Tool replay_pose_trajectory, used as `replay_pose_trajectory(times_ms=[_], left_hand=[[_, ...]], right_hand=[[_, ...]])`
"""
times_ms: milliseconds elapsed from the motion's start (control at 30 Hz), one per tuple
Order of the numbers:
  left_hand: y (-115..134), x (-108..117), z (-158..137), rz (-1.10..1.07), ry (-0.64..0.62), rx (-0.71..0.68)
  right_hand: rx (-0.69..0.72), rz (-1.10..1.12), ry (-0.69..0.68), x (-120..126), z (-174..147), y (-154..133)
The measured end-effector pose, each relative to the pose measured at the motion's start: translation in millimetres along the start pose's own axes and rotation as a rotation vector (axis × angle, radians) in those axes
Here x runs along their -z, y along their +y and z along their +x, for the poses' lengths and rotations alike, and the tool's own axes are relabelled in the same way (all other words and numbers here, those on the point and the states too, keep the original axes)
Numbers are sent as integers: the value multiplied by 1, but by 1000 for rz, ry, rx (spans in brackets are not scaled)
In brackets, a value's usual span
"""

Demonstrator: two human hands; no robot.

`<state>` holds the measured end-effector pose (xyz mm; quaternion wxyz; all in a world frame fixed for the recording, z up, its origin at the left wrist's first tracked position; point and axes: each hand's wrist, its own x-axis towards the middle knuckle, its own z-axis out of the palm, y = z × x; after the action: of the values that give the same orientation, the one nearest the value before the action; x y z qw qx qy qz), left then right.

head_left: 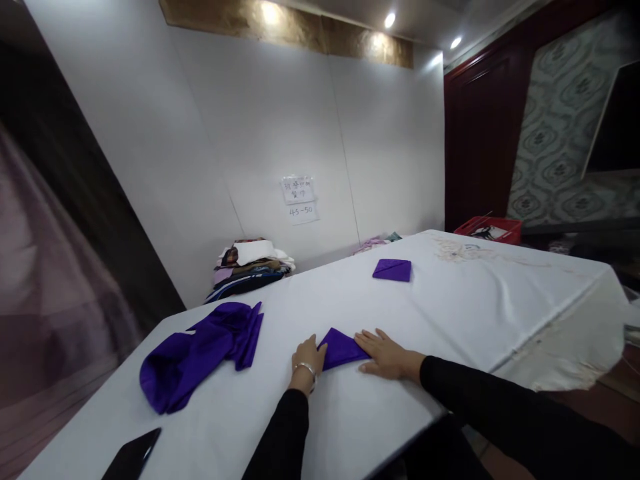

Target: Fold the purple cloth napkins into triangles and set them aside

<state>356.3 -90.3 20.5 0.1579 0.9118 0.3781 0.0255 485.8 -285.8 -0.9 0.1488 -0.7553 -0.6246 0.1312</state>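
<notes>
A purple cloth napkin (341, 349), folded into a triangle, lies flat on the white-covered table (320, 430) with its point facing away from me. My left hand (306, 360), with a silver bracelet at the wrist, has its bent fingers and thumb closed at the napkin's left edge. Over the right corner my right hand (386, 355) rests flat, fingers stretched out and palm down. Farther back sits another purple napkin (393, 269), folded into a neat flat packet. Loose purple cloth (203, 353) is heaped left of my hands.
At the lower left a dark flat object (131, 457), perhaps a phone, lies on the table. Folded clothes (253, 265) are piled by the white wall, below handwritten paper signs (300, 200). A red basket (493, 230) stands beyond the table's far right edge.
</notes>
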Motion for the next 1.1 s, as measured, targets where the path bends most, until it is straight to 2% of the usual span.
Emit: replay_pose_trajectory(times_ms=[100,200,300,367,467,567,633,767,900,1000,1100], left_hand=[[5,-1,13,-23,-33,12],[0,-1,19,-49,-93,-1],[-7,-3,19,-58,-99,-36],[-11,-5,17,-66,-81,-60],[-14,-8,16,-88,-81,-81],[-16,-10,18,-96,-109,-91],[-19,-11,19,-99,-116,-100],[-22,-16,19,-92,-97,-95],[-21,-16,17,-80,-100,-82],[-20,-13,17,-102,-107,-91],[-20,-10,19,-162,-136,-138]], right_hand=[[0,3,8,-1,-1,0],[9,19,-1,0,-4,4],[-1,45,0,3,-2,4],[9,54,33,7,8,-4],[121,88,73,9,35,-24],[214,132,29,5,59,-36],[238,148,4,1,63,-34],[275,187,18,-1,40,-13],[247,228,6,8,11,2],[189,304,-24,19,0,4],[51,398,-45,29,3,6]])
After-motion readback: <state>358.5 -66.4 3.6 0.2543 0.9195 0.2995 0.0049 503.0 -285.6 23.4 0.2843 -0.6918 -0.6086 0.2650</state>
